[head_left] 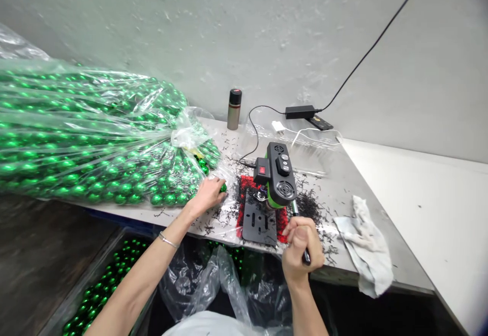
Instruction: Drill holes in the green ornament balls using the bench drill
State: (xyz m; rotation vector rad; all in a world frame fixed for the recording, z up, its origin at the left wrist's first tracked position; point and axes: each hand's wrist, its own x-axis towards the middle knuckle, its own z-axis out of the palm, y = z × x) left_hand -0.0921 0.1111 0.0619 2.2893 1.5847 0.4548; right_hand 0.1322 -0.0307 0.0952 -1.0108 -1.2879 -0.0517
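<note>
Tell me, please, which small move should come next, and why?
Probably the left hand should bring its green ball across to the machine: the ball appears pinched, the machine stands just to the right, and the right hand grips the black handle.

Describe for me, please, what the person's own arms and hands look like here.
Both the left hand and the right hand are ungloved, and no sleeves show on the forearms. A thin, silver-coloured bracelet circles the left wrist; the right wrist shows nothing worn.
</note>
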